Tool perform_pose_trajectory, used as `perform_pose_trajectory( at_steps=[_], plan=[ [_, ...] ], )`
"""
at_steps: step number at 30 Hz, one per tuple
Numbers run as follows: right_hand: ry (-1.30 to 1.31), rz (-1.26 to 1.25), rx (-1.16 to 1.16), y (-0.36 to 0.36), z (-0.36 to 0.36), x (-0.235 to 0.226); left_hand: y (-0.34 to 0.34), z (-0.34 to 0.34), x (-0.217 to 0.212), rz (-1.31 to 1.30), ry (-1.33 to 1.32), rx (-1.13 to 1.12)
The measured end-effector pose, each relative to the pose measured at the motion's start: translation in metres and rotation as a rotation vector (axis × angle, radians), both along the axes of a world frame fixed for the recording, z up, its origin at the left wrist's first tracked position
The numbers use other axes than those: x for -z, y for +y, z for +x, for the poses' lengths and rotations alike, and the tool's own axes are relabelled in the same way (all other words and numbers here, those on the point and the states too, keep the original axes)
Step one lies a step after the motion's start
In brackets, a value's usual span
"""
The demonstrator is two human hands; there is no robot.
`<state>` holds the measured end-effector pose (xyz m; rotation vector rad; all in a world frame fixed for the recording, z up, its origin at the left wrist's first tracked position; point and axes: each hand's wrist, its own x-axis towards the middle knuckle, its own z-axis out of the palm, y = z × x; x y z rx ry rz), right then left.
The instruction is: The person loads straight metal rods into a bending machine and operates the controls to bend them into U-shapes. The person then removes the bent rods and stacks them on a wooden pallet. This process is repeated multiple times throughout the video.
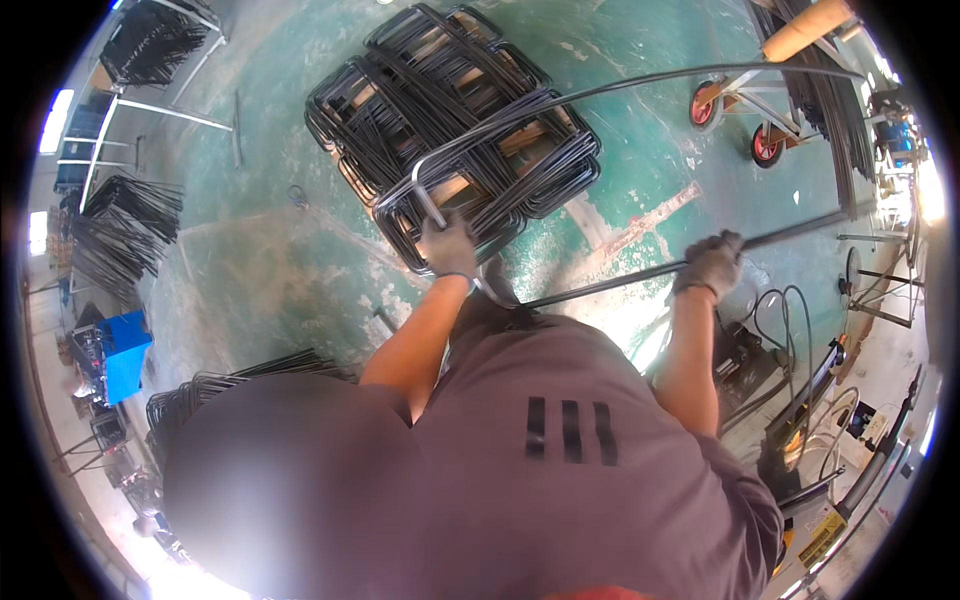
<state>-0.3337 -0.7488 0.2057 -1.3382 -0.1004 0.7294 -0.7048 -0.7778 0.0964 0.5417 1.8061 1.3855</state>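
Observation:
My gloved left hand (pixel 447 246) is closed around the short bent end of a long U-shaped metal rod frame (pixel 600 291). Farther right, my gloved right hand (pixel 712 266) wraps round the frame's near long side. Its other long side arcs across the floor and over a pile, reaching toward the far right. I cannot tell whether it is one rod or more lying together. That pile is a stack of dark rectangular metal frames (pixel 385 125) with rounded corners, just beyond my left hand. Pale wooden pieces show between the stacked frames.
A cart with red wheels (pixel 766 146) and long dark rods (pixel 845 130) are at the far right. Bent rods (pixel 115 235) hang at the left, above a blue bin (pixel 126 352). More bent rods (pixel 255 372) lie near my left side. Machinery with hoses (pixel 800 400) stands at the lower right.

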Motion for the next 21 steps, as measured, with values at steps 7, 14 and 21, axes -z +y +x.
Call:
perform_pose_trajectory(
  at_steps=[7,14,21],
  plan=[
    [-0.023,-0.332,-0.539,0.077,-0.106,0.090,-0.017,-0.157,0.136,-0.218,0.329,-0.230],
    [0.015,-0.774,-0.857,0.113,-0.148,0.209,-0.015,-0.205,0.154,-0.417,0.464,-0.256],
    [0.096,-0.892,-0.902,0.152,-0.194,0.320,0.006,-0.238,0.236,-0.586,0.617,-0.279]
  ],
)
